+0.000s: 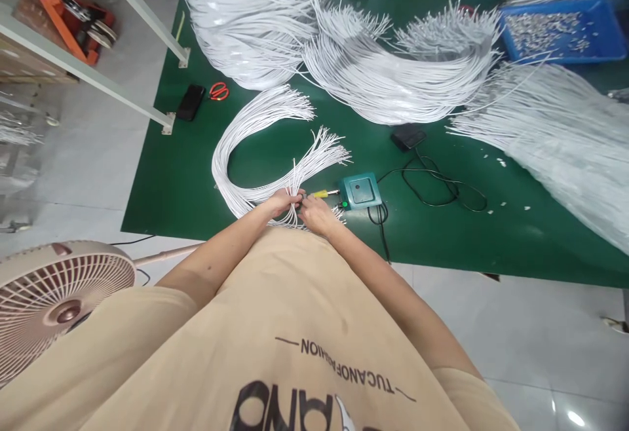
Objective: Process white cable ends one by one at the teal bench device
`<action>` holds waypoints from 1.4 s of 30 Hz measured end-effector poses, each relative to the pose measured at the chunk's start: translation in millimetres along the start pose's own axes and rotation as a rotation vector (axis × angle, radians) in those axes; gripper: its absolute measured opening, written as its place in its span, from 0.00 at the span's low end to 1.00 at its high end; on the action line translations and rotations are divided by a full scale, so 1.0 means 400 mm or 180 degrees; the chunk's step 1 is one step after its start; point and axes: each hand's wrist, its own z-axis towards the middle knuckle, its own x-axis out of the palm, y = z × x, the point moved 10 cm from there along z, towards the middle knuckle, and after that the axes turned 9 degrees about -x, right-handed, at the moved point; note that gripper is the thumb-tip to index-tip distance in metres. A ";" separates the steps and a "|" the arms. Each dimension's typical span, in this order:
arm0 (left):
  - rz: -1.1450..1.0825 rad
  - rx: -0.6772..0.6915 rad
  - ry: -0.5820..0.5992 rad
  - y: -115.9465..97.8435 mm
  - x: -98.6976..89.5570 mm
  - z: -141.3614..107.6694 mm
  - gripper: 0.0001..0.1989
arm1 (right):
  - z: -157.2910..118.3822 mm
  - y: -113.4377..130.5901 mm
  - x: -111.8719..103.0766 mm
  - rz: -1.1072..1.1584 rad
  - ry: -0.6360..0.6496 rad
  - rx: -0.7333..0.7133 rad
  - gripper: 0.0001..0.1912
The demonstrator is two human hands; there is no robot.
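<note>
your left fingers (291, 200) are pinching a few white wires (294, 179) near the close edge of the green table (167, 175) — your right hand (317, 215) is resting just beside, grip hidden, can't tell. only these few are being held; the curved bundle (222, 156) is mostly lying unheld — finished count isn't showing.

A tan short-sleeved shirt (285, 287) bears dark lettering (346, 365), including "TUCANOFASHION".

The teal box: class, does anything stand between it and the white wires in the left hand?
Yes: a yellow piece with a metal shaft lies between the white wires and the teal box, and the right hand is close by on its near side.
</note>
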 end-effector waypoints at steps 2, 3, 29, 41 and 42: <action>-0.0043 0.0052 -0.0014 -0.006 -0.003 -0.008 0.13 | -0.016 -0.028 0.053 0.0211 0.0413 0.0467 0.22; -0.0063 0.0104 -0.0006 -0.009 -0.002 -0.013 0.13 | -0.027 -0.042 0.076 0.0427 0.0591 0.0719 0.25; 0.0427 0.0564 0.0134 -0.047 0.001 -0.065 0.23 | -0.087 -0.182 -0.016 0.2666 -0.1664 0.2644 0.11; 0.0780 0.0831 0.0038 -0.062 0.016 -0.091 0.18 | -0.091 -0.222 -0.069 0.3739 -0.2791 0.2711 0.18; 0.0770 0.0829 0.0036 -0.063 0.015 -0.092 0.18 | -0.086 -0.216 -0.066 0.3537 -0.2503 0.2720 0.18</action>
